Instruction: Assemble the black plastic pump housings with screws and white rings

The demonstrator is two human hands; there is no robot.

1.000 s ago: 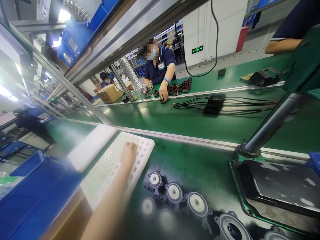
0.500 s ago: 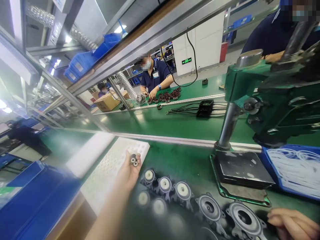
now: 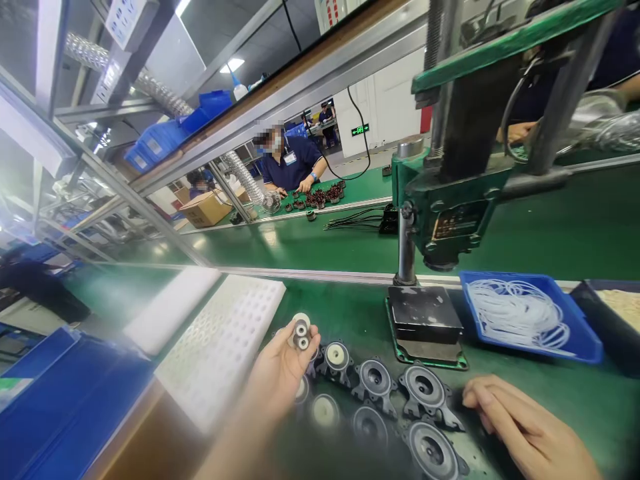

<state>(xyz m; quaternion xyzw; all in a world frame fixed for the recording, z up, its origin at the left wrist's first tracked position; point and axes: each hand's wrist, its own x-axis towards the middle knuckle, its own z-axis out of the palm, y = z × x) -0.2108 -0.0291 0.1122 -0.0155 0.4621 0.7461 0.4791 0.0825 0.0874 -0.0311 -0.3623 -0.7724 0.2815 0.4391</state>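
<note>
My left hand [image 3: 284, 373] is closed around small metal bearings [image 3: 301, 336], pinched at its fingertips. A cream disc [image 3: 301, 319] shows just above them; I cannot tell whether it is in the same grip. The hand hovers over the left end of a row of dark round housings [image 3: 425, 388], hiding some of them. One housing by it carries a cream disc [image 3: 337, 356] in its centre; those farther right show bare dark centres. My right hand [image 3: 530, 423] rests by the right side of the housings, its fingers curled together; what they hold, if anything, is hidden.
A white foam tray [image 3: 220, 340] with rows of holes lies left. Beyond the housings stands a green press [image 3: 450, 213] over a black block [image 3: 425, 313]. A blue tray [image 3: 590, 340] holds white tubing. Across the bench a person [image 3: 293, 163] handles wound parts.
My view has swung right. My left hand has moved right, from over the foam tray to the housings, still gripping the bearings. More of my right hand shows now.
</note>
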